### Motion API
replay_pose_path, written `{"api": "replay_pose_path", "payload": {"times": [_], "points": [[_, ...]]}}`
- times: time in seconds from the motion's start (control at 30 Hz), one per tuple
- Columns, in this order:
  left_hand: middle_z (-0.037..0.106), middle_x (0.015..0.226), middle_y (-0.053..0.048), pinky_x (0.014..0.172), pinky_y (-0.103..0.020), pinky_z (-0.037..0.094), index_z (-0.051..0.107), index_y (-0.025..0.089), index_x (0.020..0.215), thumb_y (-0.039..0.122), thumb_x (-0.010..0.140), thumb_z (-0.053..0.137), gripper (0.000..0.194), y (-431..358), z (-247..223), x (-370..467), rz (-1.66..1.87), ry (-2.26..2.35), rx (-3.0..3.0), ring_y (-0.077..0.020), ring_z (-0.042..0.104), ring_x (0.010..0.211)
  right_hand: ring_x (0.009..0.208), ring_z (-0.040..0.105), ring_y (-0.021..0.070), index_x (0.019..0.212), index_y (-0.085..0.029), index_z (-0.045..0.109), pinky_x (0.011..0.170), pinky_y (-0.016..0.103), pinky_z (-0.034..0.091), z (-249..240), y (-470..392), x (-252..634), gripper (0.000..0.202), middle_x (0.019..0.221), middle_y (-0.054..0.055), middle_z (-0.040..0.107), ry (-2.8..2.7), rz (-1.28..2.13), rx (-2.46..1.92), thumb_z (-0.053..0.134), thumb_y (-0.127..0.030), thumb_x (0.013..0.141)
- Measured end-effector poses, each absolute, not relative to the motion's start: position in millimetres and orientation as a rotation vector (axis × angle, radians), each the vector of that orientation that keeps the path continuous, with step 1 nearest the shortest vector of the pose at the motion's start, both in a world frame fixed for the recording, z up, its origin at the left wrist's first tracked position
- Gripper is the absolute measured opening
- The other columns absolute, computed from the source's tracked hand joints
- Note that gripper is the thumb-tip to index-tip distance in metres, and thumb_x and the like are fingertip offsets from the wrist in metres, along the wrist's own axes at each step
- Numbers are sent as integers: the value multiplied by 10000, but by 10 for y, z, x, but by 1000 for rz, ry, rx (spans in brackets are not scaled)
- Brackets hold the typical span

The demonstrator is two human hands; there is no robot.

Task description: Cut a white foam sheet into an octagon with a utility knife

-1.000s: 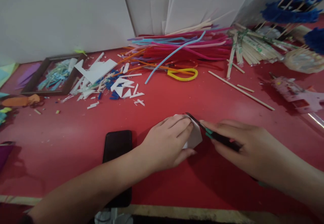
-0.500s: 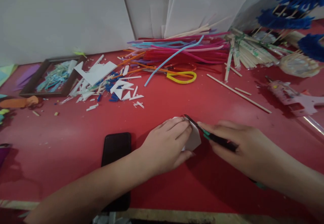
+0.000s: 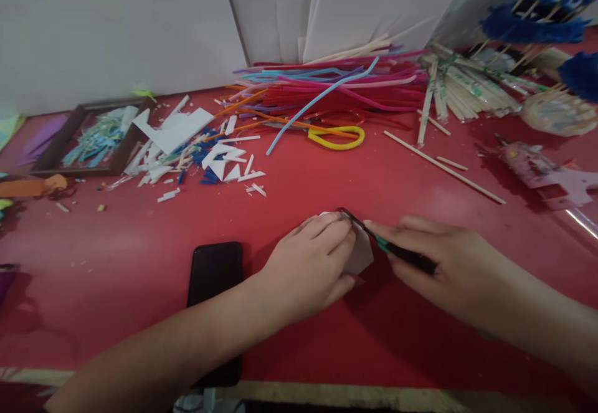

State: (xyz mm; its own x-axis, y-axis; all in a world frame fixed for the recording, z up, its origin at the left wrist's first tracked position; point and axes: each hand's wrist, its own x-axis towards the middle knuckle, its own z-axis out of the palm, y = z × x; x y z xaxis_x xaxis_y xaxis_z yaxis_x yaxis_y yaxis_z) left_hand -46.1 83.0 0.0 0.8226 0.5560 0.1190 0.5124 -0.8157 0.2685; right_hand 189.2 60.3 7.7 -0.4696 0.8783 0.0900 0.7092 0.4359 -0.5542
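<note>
My left hand (image 3: 313, 260) is closed over a small white piece (image 3: 359, 252) on the red table (image 3: 299, 182), its fingers bent across the piece's top and left side. A black and green cutter (image 3: 404, 254) is gripped in my right hand (image 3: 434, 257), with the index finger stretched along it. The cutter's dark tip lies at the upper edge of the white piece, touching or very close to my left fingertips. Much of the white piece is hidden under my left hand.
A black phone (image 3: 215, 273) lies under my left forearm. Behind are white scraps (image 3: 184, 129), a brown frame (image 3: 42, 162), pipe cleaners (image 3: 327, 98), yellow-handled scissors (image 3: 336, 146), and a thin stick (image 3: 443, 167). A pink glue gun (image 3: 542, 173) and wrapped sticks (image 3: 467, 89) are at the right.
The view has shifted slightly. My hands, the cutter and the white piece hold nearly the same positions, with the cutter still at the piece's upper edge.
</note>
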Motion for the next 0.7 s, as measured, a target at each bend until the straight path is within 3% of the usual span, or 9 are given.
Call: {"api": "replay_pose_path", "payload": {"times": [0.2,0.4,0.7], "points": [[651,1382,-188,1198,-437,466,563,57,1359,396,906,756,597,818,-13,-475,281,845,2811,-316,554,1396,660,704,165,1207,-172,751,588,256,561,92,546,1903,417,772,53,683,-2334,566,-1330,482,-115,893],[635,1418,-190,1193,-440,465,559,54,1374,418,947,719,583,813,-17,-483,301,834,2836,-309,549,1400,709,733,170,1274,-147,732,627,250,601,67,361,2013,423,815,72,723,-2283,564,-1355,497,-147,922],[662,1372,-191,1165,-463,490,558,41,1368,424,957,700,580,840,-11,-486,350,806,2798,-321,578,1357,699,766,237,1291,-240,743,549,304,637,16,43,2131,406,854,92,761,-2168,594,-1477,533,-210,945]]}}
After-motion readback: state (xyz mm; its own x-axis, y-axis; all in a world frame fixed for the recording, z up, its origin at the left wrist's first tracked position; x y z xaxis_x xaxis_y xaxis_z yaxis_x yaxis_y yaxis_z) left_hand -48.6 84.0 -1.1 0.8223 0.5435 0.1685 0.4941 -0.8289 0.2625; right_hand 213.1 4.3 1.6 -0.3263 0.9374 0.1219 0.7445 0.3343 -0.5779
